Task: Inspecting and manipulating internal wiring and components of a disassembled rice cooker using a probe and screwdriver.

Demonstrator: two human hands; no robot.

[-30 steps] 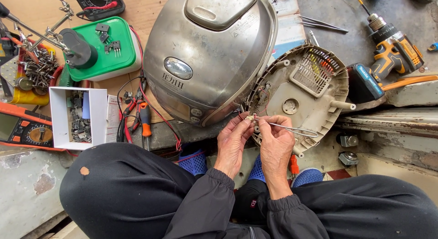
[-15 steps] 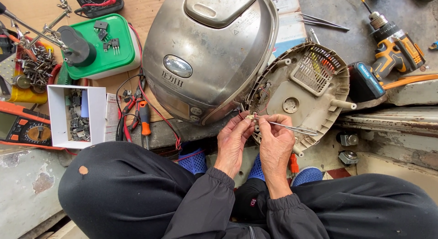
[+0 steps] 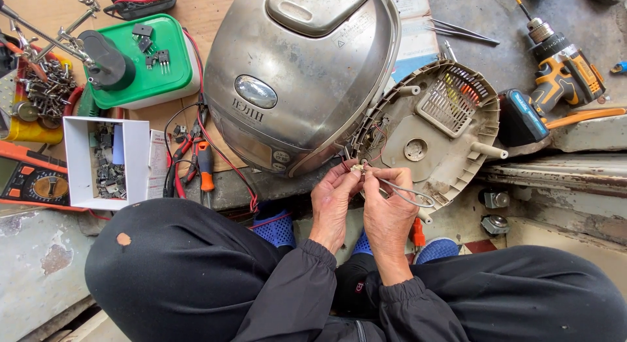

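Note:
A silver rice cooker (image 3: 300, 74) lies on its side, its round beige base plate (image 3: 444, 136) swung open to the right. My left hand (image 3: 333, 201) and my right hand (image 3: 385, 208) meet just below the gap between body and plate. Both pinch a small pale connector (image 3: 358, 167) from which grey wires (image 3: 408, 193) loop out to the right. Red wires run from the connector area up into the cooker.
A cordless drill (image 3: 555, 74) lies at the right. A green-lidded box (image 3: 140, 61), a white box of small parts (image 3: 101, 162), a multimeter (image 3: 29, 179) and orange-handled pliers (image 3: 202, 165) sit at the left. Tweezers (image 3: 460, 30) lie at the top. My knees fill the foreground.
Both hands stay at the connector with only slight finger movement; the grey wires have shifted a little.

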